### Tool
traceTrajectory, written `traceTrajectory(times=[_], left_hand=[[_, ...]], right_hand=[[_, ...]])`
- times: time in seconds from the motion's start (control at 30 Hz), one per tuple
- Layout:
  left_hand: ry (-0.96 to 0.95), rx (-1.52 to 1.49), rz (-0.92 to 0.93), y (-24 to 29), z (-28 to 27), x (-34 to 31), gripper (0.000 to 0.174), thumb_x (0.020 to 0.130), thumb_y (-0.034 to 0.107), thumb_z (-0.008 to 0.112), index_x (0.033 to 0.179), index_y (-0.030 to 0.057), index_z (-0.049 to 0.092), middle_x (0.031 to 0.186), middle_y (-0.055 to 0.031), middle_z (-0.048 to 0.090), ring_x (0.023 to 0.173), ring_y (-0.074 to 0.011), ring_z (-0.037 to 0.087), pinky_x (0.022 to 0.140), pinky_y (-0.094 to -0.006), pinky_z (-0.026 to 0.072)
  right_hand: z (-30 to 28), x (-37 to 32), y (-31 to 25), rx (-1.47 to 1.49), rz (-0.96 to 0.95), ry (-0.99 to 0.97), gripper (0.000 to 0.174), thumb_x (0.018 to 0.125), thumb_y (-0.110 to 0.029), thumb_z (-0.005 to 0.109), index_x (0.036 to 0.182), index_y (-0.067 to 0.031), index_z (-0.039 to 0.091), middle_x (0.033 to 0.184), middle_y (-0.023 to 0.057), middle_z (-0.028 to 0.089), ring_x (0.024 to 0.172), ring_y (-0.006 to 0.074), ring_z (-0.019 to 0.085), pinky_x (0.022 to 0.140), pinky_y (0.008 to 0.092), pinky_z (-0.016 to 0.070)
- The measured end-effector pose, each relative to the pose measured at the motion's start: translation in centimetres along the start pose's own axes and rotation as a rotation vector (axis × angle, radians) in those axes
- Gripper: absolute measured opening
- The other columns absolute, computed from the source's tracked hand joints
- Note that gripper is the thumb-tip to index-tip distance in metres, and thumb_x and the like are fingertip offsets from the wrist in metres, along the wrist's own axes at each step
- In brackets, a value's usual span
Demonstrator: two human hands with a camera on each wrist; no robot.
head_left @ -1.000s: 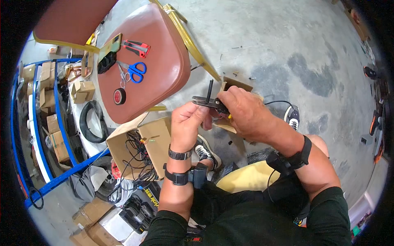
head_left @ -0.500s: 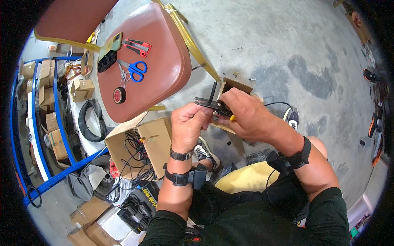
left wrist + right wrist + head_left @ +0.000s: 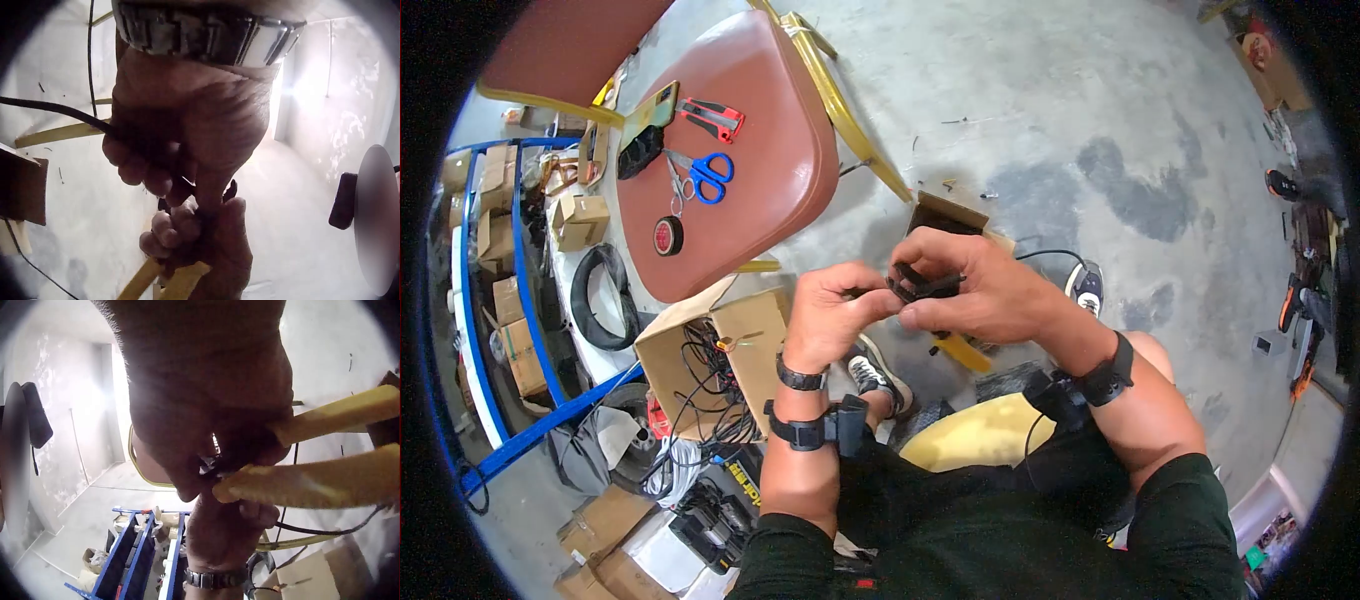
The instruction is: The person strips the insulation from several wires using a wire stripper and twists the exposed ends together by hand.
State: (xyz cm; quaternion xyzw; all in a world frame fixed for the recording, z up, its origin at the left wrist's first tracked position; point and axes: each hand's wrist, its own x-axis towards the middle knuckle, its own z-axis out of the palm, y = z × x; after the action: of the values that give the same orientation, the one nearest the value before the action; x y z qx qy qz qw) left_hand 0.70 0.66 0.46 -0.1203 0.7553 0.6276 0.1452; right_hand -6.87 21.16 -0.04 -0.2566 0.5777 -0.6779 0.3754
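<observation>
A hand tool (image 3: pixel 961 352) with a dark head and two plain yellow handles sits in the curled fingers of the right hand (image 3: pixel 985 290). Its black upper part shows between that hand's thumb and forefinger, and a yellow handle slants out below the palm. The right wrist view shows both handles standing apart, reaching out from under the hand. The tool's dark end lies just beside the left hand's fingertips; whether its jaws touch anything is hidden. A smooth, thin black cable (image 3: pixel 53 106) runs into the curled fingers of the left hand (image 3: pixel 830 310), bending gently outside them; its end is hidden.
</observation>
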Motion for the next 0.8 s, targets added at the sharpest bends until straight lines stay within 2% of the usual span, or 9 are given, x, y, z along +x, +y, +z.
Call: traceTrajectory(times=[0.1,0.2,0.33,0.47,0.5,0.6,0.67,0.7,0.8], left_hand=[[-0.012,0.001,0.052,-1.5,-1.2,-0.4,0.013,0.075,0.005,0.078,0.082,0.0000,0.069,0.078,-0.0025,0.064,0.076,-0.0101,0.059,0.069,-0.0262,0.0475],[0.137,0.223,0.013,-1.6,-1.6,-1.1,0.012,0.076,0.005,0.078,0.084,0.0007,0.070,0.078,-0.0045,0.063,0.079,-0.0126,0.059,0.074,-0.0282,0.0468],[0.391,0.677,0.227,-2.8,-3.7,-1.7,0.015,0.078,0.011,0.076,0.086,0.0002,0.069,0.081,-0.0098,0.060,0.075,-0.0217,0.059,0.072,-0.0322,0.0469],[0.421,0.711,-0.125,-1.0,-4.3,-3.1,0.022,0.076,0.017,0.078,0.086,-0.0003,0.069,0.078,-0.0111,0.056,0.075,-0.0240,0.057,0.067,-0.0349,0.0464],[0.444,0.873,-0.187,-0.8,-4.5,-3.3,0.026,0.076,0.018,0.079,0.090,-0.0014,0.069,0.085,-0.0102,0.061,0.073,-0.0211,0.058,0.063,-0.0321,0.0461],[0.450,0.211,-0.366,-3.4,-5.3,-3.3,0.032,0.076,0.015,0.077,0.101,-0.0028,0.067,0.097,-0.0084,0.066,0.075,-0.0178,0.059,0.059,-0.0282,0.0449],[0.454,-0.200,-0.375,-6.9,-6.1,-3.6,0.037,0.081,0.008,0.064,0.116,-0.0032,0.060,0.110,-0.0105,0.066,0.083,-0.0211,0.064,0.062,-0.0290,0.0509],[0.494,-0.393,-0.328,-7.4,-5.4,-3.4,0.037,0.082,0.006,0.060,0.119,-0.0026,0.058,0.110,-0.0116,0.066,0.085,-0.0229,0.064,0.064,-0.0304,0.0528],[0.683,-0.812,-0.247,-7.8,-3.9,-3.3,0.037,0.089,0.005,0.051,0.126,0.0001,0.053,0.109,-0.0146,0.065,0.089,-0.0277,0.066,0.071,-0.0376,0.0582]], right_hand=[[0.2,0.1,-1.1,0.251,0.126,0.013,0.031,0.085,-0.015,0.074,0.104,0.0006,0.055,0.084,0.0057,0.064,0.075,0.0102,0.061,0.067,0.0263,0.0497],[-0.2,0.3,-1.4,0.365,0.090,-0.016,0.026,0.087,-0.004,0.068,0.105,-0.0023,0.050,0.082,0.0046,0.065,0.075,0.0136,0.066,0.068,0.0277,0.0524],[0.1,0.6,-2.1,0.476,0.029,-0.066,0.021,0.087,-0.003,0.067,0.103,-0.0029,0.054,0.081,0.0035,0.065,0.072,0.0103,0.064,0.066,0.0245,0.0510],[0.5,0.5,-2.4,0.352,0.064,-0.178,0.020,0.084,-0.004,0.068,0.101,-0.0026,0.056,0.078,-0.0006,0.058,0.072,0.0062,0.055,0.066,0.0231,0.0454],[1.0,0.5,-2.0,0.281,0.044,-0.194,0.021,0.083,-0.005,0.068,0.101,-0.0025,0.056,0.077,-0.0013,0.056,0.073,0.0056,0.053,0.066,0.0234,0.0440],[2.2,0.3,-1.3,0.130,0.003,-0.217,0.025,0.082,-0.008,0.070,0.100,-0.0020,0.055,0.077,-0.0018,0.050,0.075,0.0059,0.045,0.067,0.0258,0.0412],[3.4,0.2,0.8,0.035,-0.044,-0.238,0.025,0.083,-0.009,0.070,0.100,-0.0015,0.054,0.077,-0.0013,0.051,0.075,0.0062,0.046,0.067,0.0262,0.0416],[4.6,0.1,2.9,0.082,-0.088,-0.206,0.026,0.081,-0.009,0.069,0.101,-0.0021,0.053,0.076,0.0042,0.056,0.072,0.0149,0.055,0.068,0.0308,0.0446],[4.8,-0.4,3.5,-0.312,-0.107,-0.258,0.031,0.077,-0.009,0.069,0.103,-0.0049,0.053,0.081,0.0120,0.062,0.077,0.0299,0.063,0.071,0.0370,0.0476]])
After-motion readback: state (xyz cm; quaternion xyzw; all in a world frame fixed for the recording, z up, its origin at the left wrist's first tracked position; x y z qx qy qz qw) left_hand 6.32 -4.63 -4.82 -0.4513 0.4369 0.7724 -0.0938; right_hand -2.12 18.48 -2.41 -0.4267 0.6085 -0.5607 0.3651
